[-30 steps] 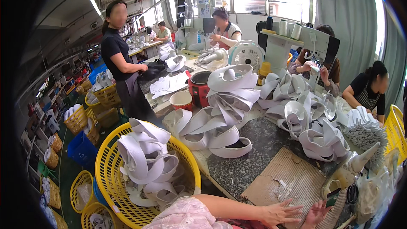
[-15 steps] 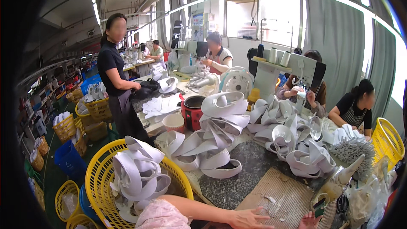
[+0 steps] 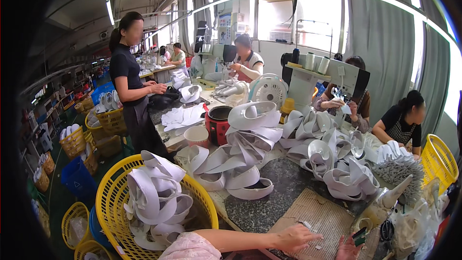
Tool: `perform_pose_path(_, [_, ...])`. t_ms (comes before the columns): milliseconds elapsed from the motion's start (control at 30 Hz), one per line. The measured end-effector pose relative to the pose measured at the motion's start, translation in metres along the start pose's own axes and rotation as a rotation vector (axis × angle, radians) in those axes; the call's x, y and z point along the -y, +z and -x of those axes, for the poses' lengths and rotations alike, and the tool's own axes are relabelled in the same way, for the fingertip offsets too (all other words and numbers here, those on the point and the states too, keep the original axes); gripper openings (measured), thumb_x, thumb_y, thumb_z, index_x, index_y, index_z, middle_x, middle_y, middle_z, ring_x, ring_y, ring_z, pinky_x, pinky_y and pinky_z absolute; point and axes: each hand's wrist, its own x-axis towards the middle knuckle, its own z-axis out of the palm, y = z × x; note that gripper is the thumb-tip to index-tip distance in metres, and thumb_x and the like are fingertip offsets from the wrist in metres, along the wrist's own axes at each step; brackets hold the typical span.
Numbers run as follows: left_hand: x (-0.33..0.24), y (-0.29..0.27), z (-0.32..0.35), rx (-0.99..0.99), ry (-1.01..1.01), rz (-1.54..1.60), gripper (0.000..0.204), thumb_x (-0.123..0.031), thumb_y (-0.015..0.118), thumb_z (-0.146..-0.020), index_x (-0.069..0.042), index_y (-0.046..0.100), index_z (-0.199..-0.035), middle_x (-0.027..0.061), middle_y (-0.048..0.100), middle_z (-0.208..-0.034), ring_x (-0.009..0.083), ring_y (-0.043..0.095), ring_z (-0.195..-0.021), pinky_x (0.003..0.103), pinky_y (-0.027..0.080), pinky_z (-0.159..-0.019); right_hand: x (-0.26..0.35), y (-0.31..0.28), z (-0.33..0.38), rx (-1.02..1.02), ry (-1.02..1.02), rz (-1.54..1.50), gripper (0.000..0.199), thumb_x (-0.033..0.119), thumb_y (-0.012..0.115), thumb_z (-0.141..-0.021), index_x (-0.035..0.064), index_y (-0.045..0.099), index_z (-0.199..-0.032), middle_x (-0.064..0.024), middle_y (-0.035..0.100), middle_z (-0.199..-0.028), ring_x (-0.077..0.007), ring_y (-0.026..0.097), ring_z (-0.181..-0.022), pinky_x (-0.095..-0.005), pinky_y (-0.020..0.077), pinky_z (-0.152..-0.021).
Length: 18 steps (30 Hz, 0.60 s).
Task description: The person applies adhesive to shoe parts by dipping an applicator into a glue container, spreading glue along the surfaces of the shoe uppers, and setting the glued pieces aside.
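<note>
My left hand (image 3: 297, 238) reaches in from the lower left over a ribbed cardboard sheet (image 3: 332, 212). Its fingers point right, loosely bent, and I see nothing held in them. At the lower edge, only part of my right hand (image 3: 346, 249) shows, with a small, flat dark-green piece (image 3: 359, 236) at its fingers, its kind unclear. Small white scraps (image 3: 305, 224) lie on the cardboard by my left hand. Beyond it are piles of white curved shoe-upper pieces (image 3: 250, 183), and more white pieces (image 3: 156, 197) fill a yellow basket (image 3: 109, 221) at my left.
Black-handled scissors (image 3: 387, 231), a tape roll (image 3: 365, 223) and plastic bags (image 3: 411, 226) lie at the right. A red pot (image 3: 219, 127), paper cup (image 3: 196, 136) and fan (image 3: 268, 91) stand farther back. Co-workers sit at sewing machines; one person (image 3: 130, 74) stands at the left.
My left hand has shifted up and its spread fingers have drawn together. My right hand has moved slightly left with the dark-green piece. The standing person's hands have risen a little.
</note>
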Motion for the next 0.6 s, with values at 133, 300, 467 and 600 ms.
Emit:
perform_pose_path(133, [0.007, -0.011, -0.001, -0.041, -0.087, 0.001, 0.057, -0.016, 0.057, -0.076, -0.007, 0.036, -0.128, 0.0122, 0.055, -0.107, 0.0263, 0.052, -0.097, 0.036, 0.039, -0.085, -0.001, -0.049, -0.007, -0.139, -0.405, 0.913, 0.044, 0.037, 0.049, -0.083, 0.0053, 0.054, -0.113, -0.0113, 0.055, -0.115, -0.0286, 0.050, -0.103, -0.0475, 0.0305, -0.093])
perform_pose_path(300, [0.001, -0.004, -0.009, 0.022, -0.135, 0.080, 0.056, -0.017, 0.056, -0.078, -0.007, 0.036, -0.128, 0.0128, 0.054, -0.109, 0.0274, 0.052, -0.096, 0.036, 0.039, -0.085, 0.006, -0.062, -0.015, -0.312, -0.140, 0.116, 0.032, 0.033, 0.048, -0.088, 0.0029, 0.056, -0.095, -0.0089, 0.058, -0.077, -0.0211, 0.052, -0.068, -0.0392, 0.0449, -0.066])
perform_pose_path(467, [-0.003, 0.011, -0.017, 0.009, -0.057, 0.121, 0.055, -0.021, 0.055, -0.079, -0.007, 0.036, -0.128, 0.0136, 0.052, -0.111, 0.0280, 0.050, -0.100, 0.036, 0.037, -0.087, 0.013, -0.062, -0.011, -0.108, -0.119, 0.133, 0.032, 0.034, 0.048, -0.088, 0.0030, 0.056, -0.093, -0.0092, 0.057, -0.075, -0.0203, 0.052, -0.072, -0.0361, 0.0439, -0.071])
perform_pose_path(600, [-0.011, 0.040, -0.023, 0.030, 0.041, -0.022, 0.063, -0.035, 0.058, -0.075, -0.007, 0.037, -0.128, 0.0146, 0.042, -0.124, 0.0300, 0.033, -0.119, 0.045, 0.029, -0.095, 0.013, -0.070, -0.015, -0.045, -0.127, 0.069, 0.032, 0.034, 0.050, -0.087, 0.0035, 0.055, -0.094, -0.0070, 0.053, -0.071, -0.0192, 0.051, -0.073, -0.0331, 0.0427, -0.071])
